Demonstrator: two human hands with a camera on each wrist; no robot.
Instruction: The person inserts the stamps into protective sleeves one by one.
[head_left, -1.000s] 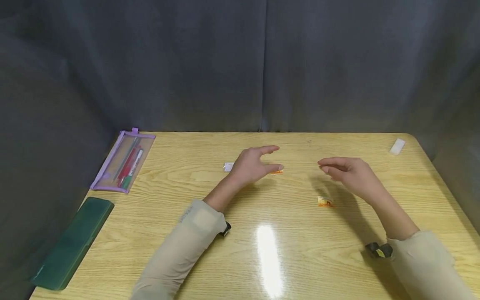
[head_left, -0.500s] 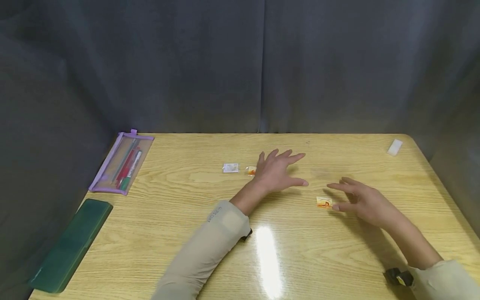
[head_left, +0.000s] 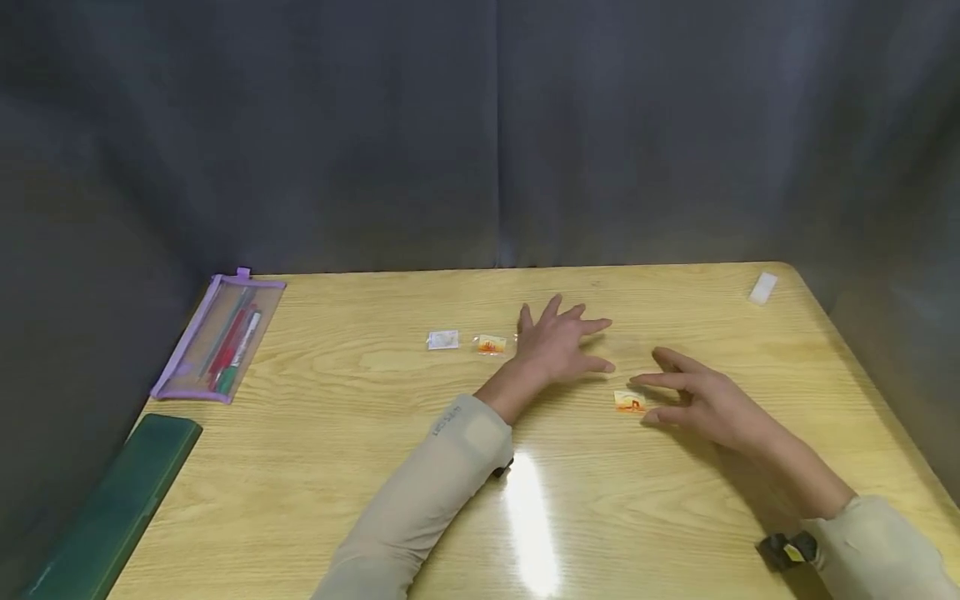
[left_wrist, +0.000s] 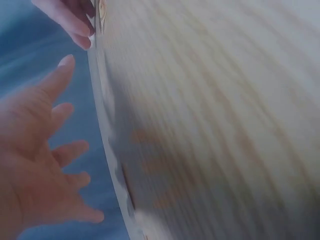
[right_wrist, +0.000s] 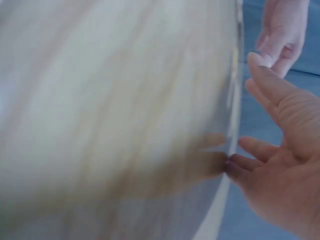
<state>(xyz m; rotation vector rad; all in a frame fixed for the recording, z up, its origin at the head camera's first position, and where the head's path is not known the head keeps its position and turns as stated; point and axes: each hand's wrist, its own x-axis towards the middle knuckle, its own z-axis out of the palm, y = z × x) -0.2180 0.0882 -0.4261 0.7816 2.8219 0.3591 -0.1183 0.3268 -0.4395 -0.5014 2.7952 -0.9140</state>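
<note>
My left hand (head_left: 557, 348) is spread wide over the middle of the table, holding nothing; the left wrist view also shows its fingers (left_wrist: 75, 150) apart. To its left lie a small orange-and-yellow packet (head_left: 492, 344) in clear wrap and a small white packet (head_left: 442, 340). A bit of clear wrap shows at the left edge of that hand. My right hand (head_left: 712, 406) is at the right of another orange-and-yellow packet (head_left: 630, 402). Its thumb and fingers are parted, with their tips right by the packet's edge. Little of the packets shows in the wrist views.
A mesh pouch (head_left: 191, 340) with purple edging and several pens inside lies at the far left. Nearer on that side is a long green case (head_left: 112, 508). A small white block (head_left: 763, 288) sits in the back right corner. Dark curtains (head_left: 375, 133) surround the table (head_left: 337, 467).
My left hand has moved right and spread its fingers, uncovering the orange-and-yellow packet and the white one. My right hand has come down beside the nearer packet, its thumb and fingers parting.
</note>
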